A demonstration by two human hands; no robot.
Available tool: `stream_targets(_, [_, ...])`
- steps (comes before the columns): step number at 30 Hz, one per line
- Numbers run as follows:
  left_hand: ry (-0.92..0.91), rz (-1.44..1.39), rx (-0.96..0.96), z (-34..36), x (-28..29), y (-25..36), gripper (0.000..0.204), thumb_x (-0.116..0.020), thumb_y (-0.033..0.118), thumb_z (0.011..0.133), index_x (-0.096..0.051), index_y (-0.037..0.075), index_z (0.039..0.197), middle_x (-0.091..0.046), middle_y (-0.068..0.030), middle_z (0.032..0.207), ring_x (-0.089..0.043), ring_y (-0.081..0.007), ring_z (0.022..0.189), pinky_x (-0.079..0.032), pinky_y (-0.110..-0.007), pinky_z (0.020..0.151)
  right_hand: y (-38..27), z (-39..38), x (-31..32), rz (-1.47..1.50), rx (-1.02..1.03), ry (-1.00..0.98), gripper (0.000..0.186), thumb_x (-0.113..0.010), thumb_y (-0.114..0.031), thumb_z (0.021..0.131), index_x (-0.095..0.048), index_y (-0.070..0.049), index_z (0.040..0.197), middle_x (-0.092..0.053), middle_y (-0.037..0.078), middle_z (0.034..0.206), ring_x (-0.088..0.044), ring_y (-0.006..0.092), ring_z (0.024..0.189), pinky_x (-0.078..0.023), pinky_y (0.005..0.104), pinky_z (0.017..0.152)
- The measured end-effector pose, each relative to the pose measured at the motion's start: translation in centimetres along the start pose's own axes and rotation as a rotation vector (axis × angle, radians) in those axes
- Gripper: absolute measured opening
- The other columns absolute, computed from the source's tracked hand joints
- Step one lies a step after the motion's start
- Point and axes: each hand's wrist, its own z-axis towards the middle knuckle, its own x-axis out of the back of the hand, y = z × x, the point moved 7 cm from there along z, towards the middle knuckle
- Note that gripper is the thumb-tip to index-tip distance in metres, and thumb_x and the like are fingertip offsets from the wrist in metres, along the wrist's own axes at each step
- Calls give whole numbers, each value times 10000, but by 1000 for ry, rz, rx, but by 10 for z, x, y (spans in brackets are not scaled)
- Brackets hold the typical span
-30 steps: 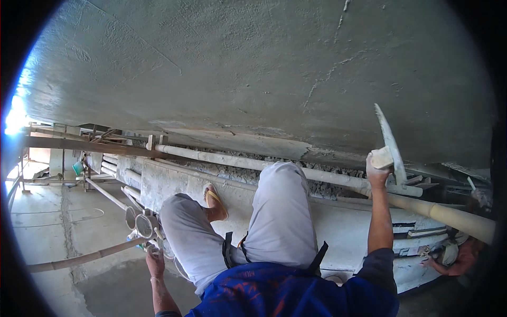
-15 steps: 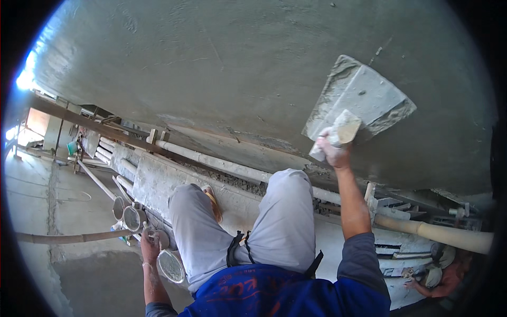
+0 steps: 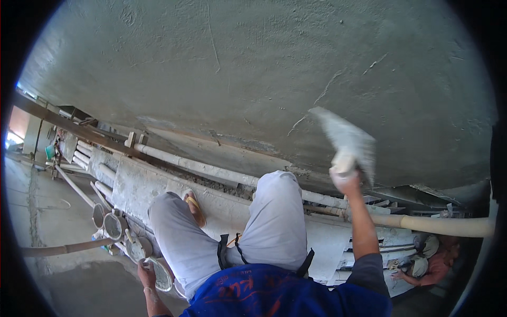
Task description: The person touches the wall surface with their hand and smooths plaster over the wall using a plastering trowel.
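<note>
My right hand is wrapped round the pale handle of a wide, plaster-smeared trowel. The blade is blurred by motion, beside the damp grey plastered surface; whether it touches cannot be told. At lower left, my left hand is beside the rim of a round bucket with grey contents. Its fingers point up, their tips apart, with nothing visible between them. Just beyond that hand sits a grey dipper with a short pale handle, among the buckets.
I am on a narrow plank walkway. A pale pole runs between my knees and the plastered surface, and a bamboo pole is at right. More buckets stand left. Another person is at lower right.
The trowel has turned and come down nearer my body, off its earlier place on the surface. My left hand has let go of the dipper handle and drawn back. The view has shifted rightward.
</note>
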Motion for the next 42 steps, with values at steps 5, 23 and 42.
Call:
stream_targets(5, [-51,-194,-84,30,-18,34,366,-664,122,831,-524,-40,1128,-604,-196,930,-593,-322,807,-477,-386,730,22,16,-101,-387,-10,-321,185,-653,-197,699,-702,-33,771,-671,217,794,-660,389,793,-516,465,771])
stream_targets(23, [-28,-324,-158,41,-37,52,316,-625,99,865,-519,-14,1140,-622,-150,901,-607,-253,788,-477,-346,708,-102,62,173,152,53,474,179,-692,-43,770,-648,21,931,-670,57,840,-643,161,730,-506,304,661])
stream_targets(42, [-21,-186,-39,27,0,48,361,-665,78,814,-528,-34,1128,-603,-186,914,-595,-318,823,-476,-381,733,15,54,97,901,-12,394,156,-563,84,768,-559,17,909,-580,73,736,-565,143,562,-478,276,505])
